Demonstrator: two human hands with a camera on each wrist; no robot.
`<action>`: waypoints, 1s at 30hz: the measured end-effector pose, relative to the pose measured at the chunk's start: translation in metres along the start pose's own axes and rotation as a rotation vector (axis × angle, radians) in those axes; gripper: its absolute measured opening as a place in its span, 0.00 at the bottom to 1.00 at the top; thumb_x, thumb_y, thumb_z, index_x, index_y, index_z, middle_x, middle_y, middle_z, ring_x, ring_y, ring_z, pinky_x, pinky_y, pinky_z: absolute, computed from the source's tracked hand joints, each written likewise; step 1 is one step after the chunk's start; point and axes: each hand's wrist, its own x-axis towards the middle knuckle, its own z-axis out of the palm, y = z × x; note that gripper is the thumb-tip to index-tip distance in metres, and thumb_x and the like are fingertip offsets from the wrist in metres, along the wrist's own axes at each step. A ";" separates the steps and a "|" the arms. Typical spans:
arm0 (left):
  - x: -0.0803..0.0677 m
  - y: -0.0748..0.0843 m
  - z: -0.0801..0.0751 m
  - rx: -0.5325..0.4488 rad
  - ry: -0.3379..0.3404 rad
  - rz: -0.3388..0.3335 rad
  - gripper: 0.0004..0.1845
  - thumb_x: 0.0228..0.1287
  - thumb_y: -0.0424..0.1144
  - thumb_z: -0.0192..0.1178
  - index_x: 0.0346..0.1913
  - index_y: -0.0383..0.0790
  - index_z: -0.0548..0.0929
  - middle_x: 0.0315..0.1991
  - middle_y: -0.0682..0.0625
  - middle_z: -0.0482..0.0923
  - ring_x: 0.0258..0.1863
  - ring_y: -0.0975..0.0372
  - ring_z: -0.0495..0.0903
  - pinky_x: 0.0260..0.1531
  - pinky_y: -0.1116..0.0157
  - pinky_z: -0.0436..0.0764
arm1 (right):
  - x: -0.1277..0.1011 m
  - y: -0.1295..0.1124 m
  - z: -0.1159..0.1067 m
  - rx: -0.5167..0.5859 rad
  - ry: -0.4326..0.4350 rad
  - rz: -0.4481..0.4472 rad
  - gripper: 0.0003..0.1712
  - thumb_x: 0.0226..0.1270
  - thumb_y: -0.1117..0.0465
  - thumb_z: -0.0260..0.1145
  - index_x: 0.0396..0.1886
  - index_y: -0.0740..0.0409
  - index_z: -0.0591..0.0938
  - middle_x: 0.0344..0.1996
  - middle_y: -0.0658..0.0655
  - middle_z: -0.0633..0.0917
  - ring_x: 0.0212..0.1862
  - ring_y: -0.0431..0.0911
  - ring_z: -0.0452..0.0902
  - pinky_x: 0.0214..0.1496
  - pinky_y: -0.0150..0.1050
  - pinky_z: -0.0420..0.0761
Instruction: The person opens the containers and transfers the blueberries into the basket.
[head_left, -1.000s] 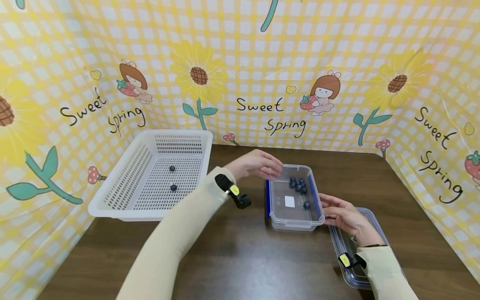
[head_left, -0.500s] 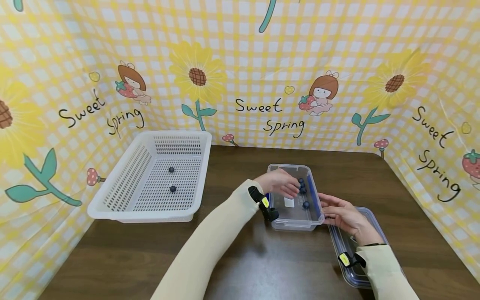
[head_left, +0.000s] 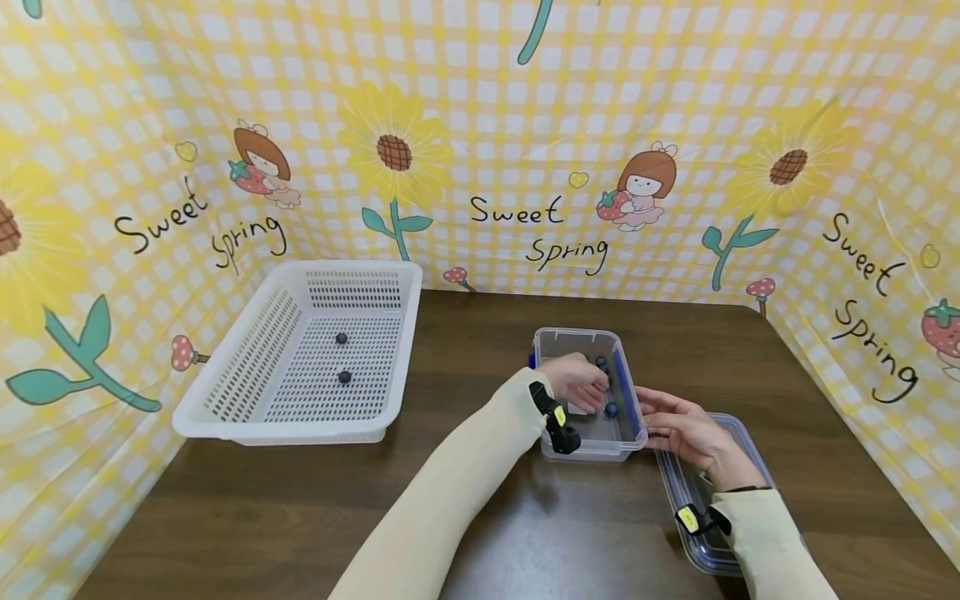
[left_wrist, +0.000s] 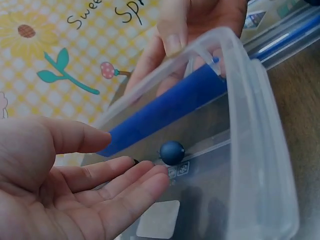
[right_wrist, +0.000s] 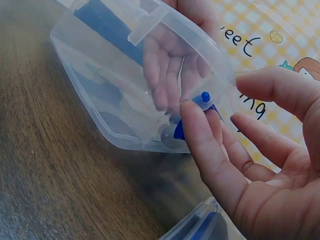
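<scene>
In the head view my left hand (head_left: 576, 382) is down inside a clear plastic container (head_left: 585, 450) with blue side flaps. Its fingers stretch over the container floor, thumb held apart, as the left wrist view shows. A blueberry (left_wrist: 172, 153) lies just past the fingertips there. More blueberries (head_left: 602, 362) show beyond the hand, partly hidden by it. My right hand (head_left: 686, 429) touches the container's right wall from outside, with loosely bent fingers. Up close, those fingertips lie at a blue flap (right_wrist: 180, 131).
On the left stands a white perforated basket (head_left: 281, 429) with two blueberries (head_left: 344, 377) on its bottom. A clear lid with a blue seal (head_left: 677, 479) lies under my right forearm. A yellow checked cloth (head_left: 442, 83) rises behind the brown table (head_left: 480, 325).
My left hand has moved right and down from the container's left rim into the container, covering some blueberries. My right hand stays at the right wall.
</scene>
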 end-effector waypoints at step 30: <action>0.013 -0.019 0.017 -0.034 -0.025 -0.002 0.02 0.60 0.18 0.62 0.35 0.19 0.82 0.21 0.39 0.81 0.25 0.56 0.83 0.41 0.58 0.88 | 0.000 0.001 0.000 0.009 0.002 0.007 0.27 0.74 0.76 0.50 0.55 0.45 0.85 0.47 0.55 0.85 0.43 0.45 0.86 0.47 0.41 0.87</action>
